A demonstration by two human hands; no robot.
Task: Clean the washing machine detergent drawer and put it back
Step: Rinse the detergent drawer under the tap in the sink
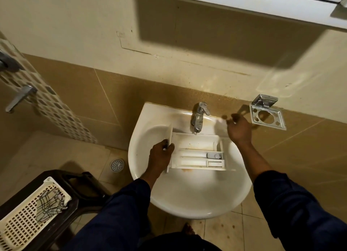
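My left hand (161,153) grips the upright front panel of the detergent drawer (197,151), fingers curled round its edge. Something thin and dark shows between those fingers, but I cannot tell what it is. My right hand (239,127) holds nothing. Its fingers are loosely spread as it hovers over the back right rim of the washbasin (187,203).

There is one drawer, lying lengthwise across the basin's bowl, open side up. In it I count one wide compartment at the back and two narrow ones in front, with brown marks on the white plastic. Its panel end stands close to the bowl's left wall, and its far end reaches the right rim below my right wrist. The nearer half of the bowl lies open in front of the drawer.

One chrome tap (199,117) stands at the middle of the basin's back edge, its spout just above the drawer's back wall. My right hand is between the tap and a single chrome holder (267,115) on the wall to the right of the basin.

Left of the basin, one round floor drain (117,165) sits in the tiles. Nearer me on that side, a dark stool (75,185) carries one cream slotted basket (22,224) with a crumpled cloth (50,202) in it. Two metal lever handles (20,98) are on the wall far to the left.
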